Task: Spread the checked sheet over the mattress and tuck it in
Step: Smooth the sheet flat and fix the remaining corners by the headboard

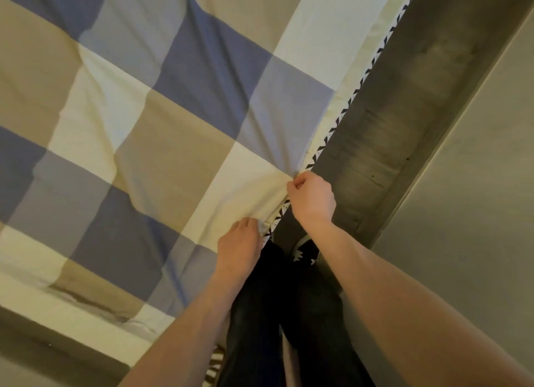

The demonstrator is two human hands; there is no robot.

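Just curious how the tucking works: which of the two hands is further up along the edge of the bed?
The right hand. It pinches the checked sheet further up the black-and-white patterned edge; the left hand grips lower, nearer the person's legs.

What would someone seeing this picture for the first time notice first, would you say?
Most striking is the checked sheet, its big blue, tan and cream squares filling the left and centre. Next come the two bare hands at its near edge: the right hand and the left hand, both closed on the hem, where a black-and-white patterned mattress edge shows beside the grey floor.
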